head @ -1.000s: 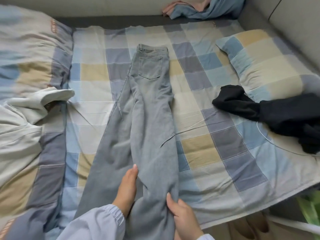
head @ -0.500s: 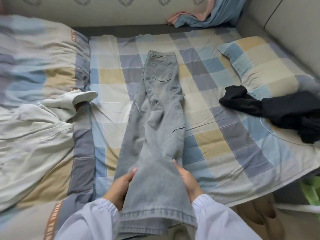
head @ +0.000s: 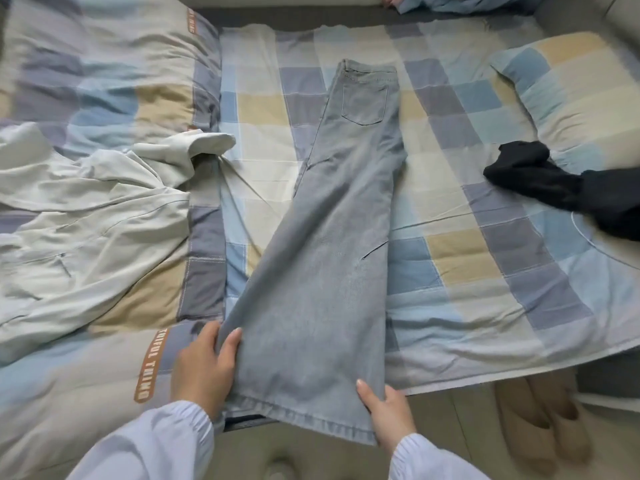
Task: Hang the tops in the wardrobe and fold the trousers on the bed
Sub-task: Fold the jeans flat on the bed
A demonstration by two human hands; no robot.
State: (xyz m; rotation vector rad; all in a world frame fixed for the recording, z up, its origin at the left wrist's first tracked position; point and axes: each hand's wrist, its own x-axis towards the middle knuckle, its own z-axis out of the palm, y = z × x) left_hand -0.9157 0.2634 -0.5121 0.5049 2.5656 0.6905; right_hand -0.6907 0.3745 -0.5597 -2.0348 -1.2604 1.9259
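Observation:
Light grey-blue jeans (head: 332, 237) lie lengthwise on the checked bed (head: 467, 258), folded leg over leg, waistband at the far end and hems hanging over the near edge. My left hand (head: 204, 368) grips the left edge of the legs near the hem, thumb on top. On the right edge, my right hand (head: 384, 407) pinches the cloth near the hem. A pale green top (head: 86, 216) lies crumpled on the left. A black garment (head: 568, 192) lies on the right.
A checked duvet (head: 104, 81) is bunched along the left side and a matching pillow (head: 571, 95) sits at the far right. Blue and pink clothes (head: 460, 1) are heaped at the far edge. Beige slippers (head: 540, 431) stand on the floor by the bed.
Both hands slid down the legs to the hems and spread apart, pulling the jeans flat and straight. The wrinkles along the legs have smoothed out.

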